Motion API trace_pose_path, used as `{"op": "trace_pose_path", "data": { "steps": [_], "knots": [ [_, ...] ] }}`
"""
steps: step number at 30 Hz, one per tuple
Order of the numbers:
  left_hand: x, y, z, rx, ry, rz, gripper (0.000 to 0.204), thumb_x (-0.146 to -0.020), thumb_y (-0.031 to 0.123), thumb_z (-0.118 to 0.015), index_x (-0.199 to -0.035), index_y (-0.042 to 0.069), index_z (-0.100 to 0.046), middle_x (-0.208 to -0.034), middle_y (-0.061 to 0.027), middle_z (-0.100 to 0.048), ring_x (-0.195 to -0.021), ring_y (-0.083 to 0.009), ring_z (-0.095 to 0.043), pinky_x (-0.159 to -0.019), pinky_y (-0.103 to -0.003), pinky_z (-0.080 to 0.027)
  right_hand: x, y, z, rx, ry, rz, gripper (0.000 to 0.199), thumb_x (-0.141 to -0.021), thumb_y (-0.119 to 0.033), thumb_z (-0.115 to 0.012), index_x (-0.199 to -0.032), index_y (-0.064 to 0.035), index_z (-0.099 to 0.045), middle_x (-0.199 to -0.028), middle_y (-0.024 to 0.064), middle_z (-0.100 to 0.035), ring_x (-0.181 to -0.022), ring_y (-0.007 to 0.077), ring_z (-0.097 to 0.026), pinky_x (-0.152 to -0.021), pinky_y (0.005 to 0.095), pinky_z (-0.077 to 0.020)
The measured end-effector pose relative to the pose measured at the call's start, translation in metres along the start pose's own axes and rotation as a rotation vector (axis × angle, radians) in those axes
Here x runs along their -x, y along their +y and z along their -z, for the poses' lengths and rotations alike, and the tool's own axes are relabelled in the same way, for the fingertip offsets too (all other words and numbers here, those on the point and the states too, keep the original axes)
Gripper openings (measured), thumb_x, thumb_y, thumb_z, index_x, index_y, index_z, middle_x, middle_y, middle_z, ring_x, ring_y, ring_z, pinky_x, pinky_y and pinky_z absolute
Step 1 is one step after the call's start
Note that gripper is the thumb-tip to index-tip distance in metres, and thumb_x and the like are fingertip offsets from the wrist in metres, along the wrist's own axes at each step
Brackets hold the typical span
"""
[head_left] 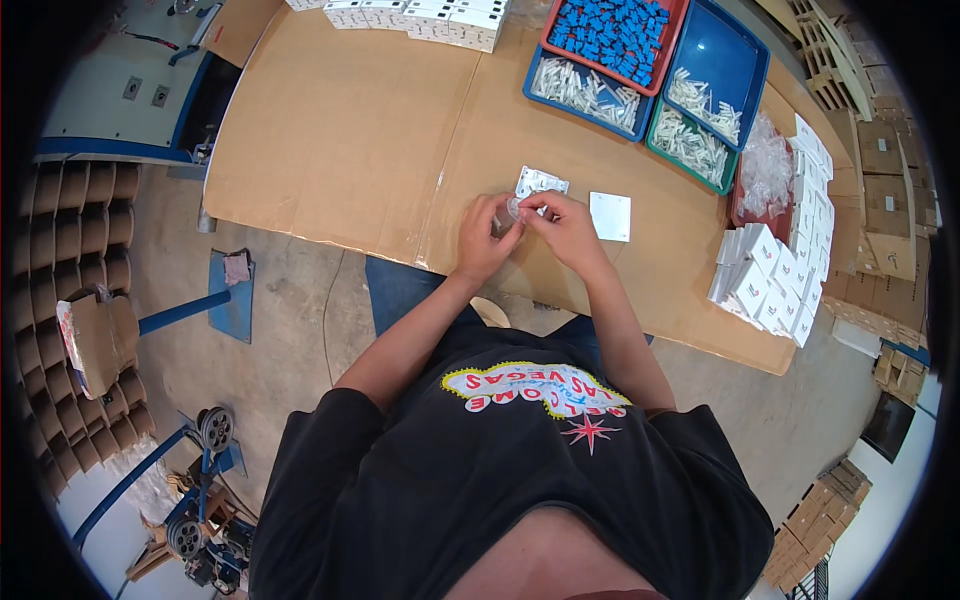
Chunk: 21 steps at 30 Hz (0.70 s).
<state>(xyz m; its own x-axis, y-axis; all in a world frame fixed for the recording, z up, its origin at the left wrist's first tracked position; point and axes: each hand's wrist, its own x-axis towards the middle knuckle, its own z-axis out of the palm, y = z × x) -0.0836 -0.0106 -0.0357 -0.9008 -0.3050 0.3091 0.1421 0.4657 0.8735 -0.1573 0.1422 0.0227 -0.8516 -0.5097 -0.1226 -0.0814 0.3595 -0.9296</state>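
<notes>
My left hand point(482, 240) and my right hand point(567, 232) meet near the front edge of the cardboard-covered table. Between their fingertips is a small clear plastic piece point(513, 209), which looks like a little bag; its contents are too small to make out. The fingers of both hands are pinched around it. Just beyond them lies a whitish, patterned flat piece point(541, 181), partly covered by my right hand. A flat white square point(610, 217), like a small box or card, lies to the right of my right hand.
At the back, a red tray point(545, 40) of blue plastic parts overlaps a blue tray point(640, 128) of white pieces. Another blue tray point(720, 50) and a green tray point(722, 188) hold white pieces. Clear bags point(767, 170) and white boxes point(765, 280) crowd the right; more boxes point(450, 22) stand far left.
</notes>
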Motion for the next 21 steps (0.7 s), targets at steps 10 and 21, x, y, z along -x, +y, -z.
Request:
{"op": "trace_pose_path", "data": {
  "steps": [10,21],
  "knots": [
    [0.000,-0.001,0.001,0.061,0.019,0.016,0.035,-0.083,0.015,-0.077,-0.114,0.006,-0.064,-0.098,-0.0119,-0.062,-0.091,-0.0306,-0.062,-0.079,-0.039,-0.048,-0.012,-0.002,-0.003,0.075,0.067,0.125,0.014,-0.089,-0.012,-0.070,-0.099,-0.0025,-0.073,-0.085,0.0104,-0.065,-0.072,0.0230,-0.063,-0.066,0.0335,-0.0501],
    [0.003,0.006,0.001,0.140,-0.001,0.210,0.030,-0.090,0.022,-0.075,-0.111,0.004,-0.064,-0.093,-0.0105,-0.062,-0.086,-0.0271,-0.061,-0.074,-0.037,-0.047,-0.155,0.044,0.112,0.576,0.566,0.064,0.016,-0.091,-0.020,-0.066,-0.099,-0.0103,-0.075,-0.096,0.0137,-0.074,-0.086,0.0315,-0.072,-0.074,0.0420,-0.0562]
  ]
}}
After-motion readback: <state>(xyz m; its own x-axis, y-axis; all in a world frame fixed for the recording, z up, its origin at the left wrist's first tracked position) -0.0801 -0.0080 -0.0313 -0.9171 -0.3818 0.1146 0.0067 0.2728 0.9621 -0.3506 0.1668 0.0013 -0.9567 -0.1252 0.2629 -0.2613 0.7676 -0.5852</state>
